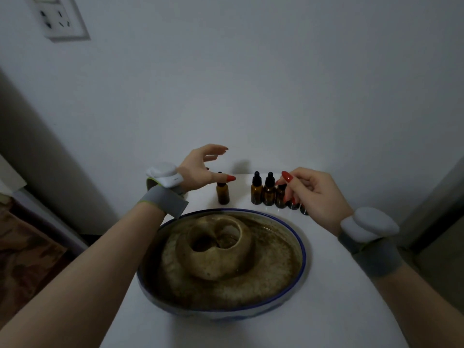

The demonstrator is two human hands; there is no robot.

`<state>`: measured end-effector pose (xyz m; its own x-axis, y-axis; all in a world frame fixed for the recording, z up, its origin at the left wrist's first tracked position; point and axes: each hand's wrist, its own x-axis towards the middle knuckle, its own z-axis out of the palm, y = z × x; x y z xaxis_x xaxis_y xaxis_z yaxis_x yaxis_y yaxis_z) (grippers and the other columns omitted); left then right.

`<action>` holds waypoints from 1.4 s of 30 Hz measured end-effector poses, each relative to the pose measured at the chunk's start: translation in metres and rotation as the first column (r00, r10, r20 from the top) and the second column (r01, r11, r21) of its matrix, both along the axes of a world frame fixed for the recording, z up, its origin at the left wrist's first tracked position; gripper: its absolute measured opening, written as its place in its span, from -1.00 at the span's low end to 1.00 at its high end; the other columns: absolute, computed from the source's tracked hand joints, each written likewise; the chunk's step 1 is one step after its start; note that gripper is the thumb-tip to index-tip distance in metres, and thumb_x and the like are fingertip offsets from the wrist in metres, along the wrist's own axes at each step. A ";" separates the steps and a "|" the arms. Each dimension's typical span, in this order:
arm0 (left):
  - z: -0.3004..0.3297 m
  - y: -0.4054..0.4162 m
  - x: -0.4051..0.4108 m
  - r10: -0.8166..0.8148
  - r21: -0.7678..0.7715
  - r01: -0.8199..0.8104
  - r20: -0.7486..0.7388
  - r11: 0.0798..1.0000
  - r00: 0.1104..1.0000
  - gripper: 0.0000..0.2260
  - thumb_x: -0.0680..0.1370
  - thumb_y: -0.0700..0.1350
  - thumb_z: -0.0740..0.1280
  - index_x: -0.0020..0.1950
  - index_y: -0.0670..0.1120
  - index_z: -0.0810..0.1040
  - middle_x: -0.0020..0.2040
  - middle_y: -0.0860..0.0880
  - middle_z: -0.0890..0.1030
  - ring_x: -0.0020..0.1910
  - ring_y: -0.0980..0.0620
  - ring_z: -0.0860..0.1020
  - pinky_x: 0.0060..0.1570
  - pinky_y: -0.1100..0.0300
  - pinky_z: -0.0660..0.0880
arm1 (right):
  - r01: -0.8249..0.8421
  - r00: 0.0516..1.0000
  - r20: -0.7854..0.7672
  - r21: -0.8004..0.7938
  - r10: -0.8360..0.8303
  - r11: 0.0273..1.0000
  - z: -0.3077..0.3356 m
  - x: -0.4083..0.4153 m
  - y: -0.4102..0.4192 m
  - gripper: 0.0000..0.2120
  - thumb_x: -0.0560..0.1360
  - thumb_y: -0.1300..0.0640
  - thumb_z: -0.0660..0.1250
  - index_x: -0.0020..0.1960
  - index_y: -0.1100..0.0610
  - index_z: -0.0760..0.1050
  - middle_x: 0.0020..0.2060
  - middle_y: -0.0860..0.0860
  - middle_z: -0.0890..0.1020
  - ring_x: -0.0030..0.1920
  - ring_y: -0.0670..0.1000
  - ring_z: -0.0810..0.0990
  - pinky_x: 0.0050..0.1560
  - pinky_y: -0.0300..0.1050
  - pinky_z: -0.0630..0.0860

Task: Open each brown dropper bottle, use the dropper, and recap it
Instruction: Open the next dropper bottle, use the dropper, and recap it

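While one brown bottle (222, 194) stands alone on the white surface (326, 285), just behind the bowl (305, 249), four more (268, 194) stand in a close row to its right, the last two mostly hidden. All visible ones carry black dropper caps. The left hand (198, 169) hovers over the lone bottle, fingers (216, 149) spread and relaxed, thumb crossing in front of its cap; whether it touches is unclear. It holds nothing, and seems set to steady or take that bottle. The right hand (311, 192) has loosely curled fingers over the row's right end, fingertips at a cap; a grip cannot be confirmed. Both wrists wear grey bands with white devices. The wide blue-rimmed bowl, holding a brown spiral shell-like form, sits between the person and the bottles, so both arms reach around it. A wall socket (59, 17) sits upper left.
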<state>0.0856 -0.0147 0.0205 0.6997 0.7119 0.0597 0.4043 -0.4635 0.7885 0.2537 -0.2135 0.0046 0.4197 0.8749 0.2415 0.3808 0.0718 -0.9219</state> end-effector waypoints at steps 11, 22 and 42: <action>0.006 -0.042 0.027 0.012 0.167 -0.020 0.046 0.986 0.999 -0.51 0.42 -0.16 0.51 0.32 -0.09 0.49 0.20 0.00 0.57 0.19 0.11 0.51 0.16 0.31 0.43 | 0.062 0.995 -0.084 0.036 -0.059 0.997 -0.004 0.006 -0.013 -0.76 0.61 0.10 0.22 -0.09 0.14 0.62 -0.46 -0.04 0.58 -0.47 -0.17 0.47 -0.41 -0.36 0.42; -0.031 -0.044 0.051 -0.047 0.004 0.049 -0.263 0.999 0.964 -0.44 0.43 -0.23 0.48 0.40 -0.17 0.40 0.29 -0.15 0.52 0.26 -0.10 0.51 0.30 0.00 0.45 | 0.063 0.991 -0.127 0.112 -0.048 0.992 -0.002 0.013 -0.025 -0.75 0.61 0.09 0.22 -0.11 0.13 0.63 -0.47 0.00 0.58 -0.48 -0.11 0.46 -0.42 -0.34 0.41; -0.023 -0.034 0.074 0.022 0.156 0.072 -0.528 0.985 0.849 -0.73 0.41 -0.05 0.48 0.06 -0.11 0.63 0.01 -0.06 0.68 0.02 -0.08 0.62 0.13 -0.04 0.54 | 0.063 0.992 -0.115 0.113 -0.050 0.992 0.003 0.018 -0.024 -0.79 0.59 0.14 0.25 -0.07 0.18 0.63 -0.43 0.02 0.58 -0.47 -0.12 0.48 -0.42 -0.30 0.42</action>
